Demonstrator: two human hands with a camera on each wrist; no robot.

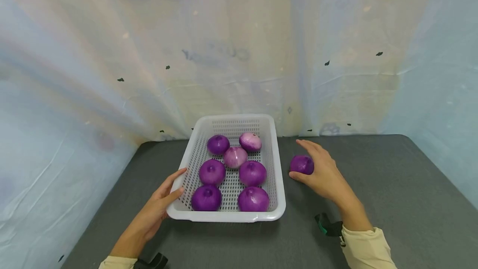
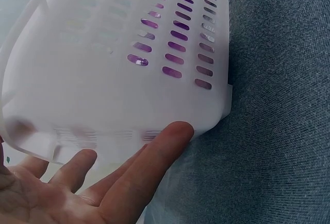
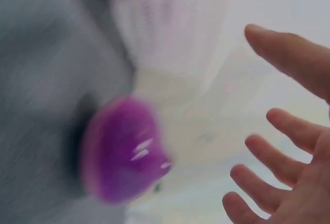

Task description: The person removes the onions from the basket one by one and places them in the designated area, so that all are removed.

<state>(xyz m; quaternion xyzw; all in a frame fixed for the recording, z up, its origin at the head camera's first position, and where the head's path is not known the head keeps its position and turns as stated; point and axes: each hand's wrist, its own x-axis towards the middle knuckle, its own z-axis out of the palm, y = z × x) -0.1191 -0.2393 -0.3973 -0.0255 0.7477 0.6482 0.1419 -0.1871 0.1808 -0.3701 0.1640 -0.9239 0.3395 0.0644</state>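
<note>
In the head view, a white plastic basket (image 1: 278, 177) with slotted walls holds several red onions (image 1: 212, 172). My left hand (image 1: 157, 207) is at its left side, with extended fingers touching the rim and wall near the front corner. Up close in the left wrist view, these fingers (image 2: 154, 167) lie spread along the basket wall (image 2: 103, 90). To the right of the basket, one more red onion (image 1: 301, 165) sits on the dark surface. Around it is my right hand (image 1: 325, 173), thumb and fingers spread. The right wrist view shows a gap between onion (image 3: 124, 152) and fingers.
A dark grey tabletop (image 1: 392, 177) lies beneath everything. Behind it and on both sides hangs a pale patterned sheet (image 1: 239, 53) with small dark marks. Black straps (image 1: 328, 224) are on the wrists.
</note>
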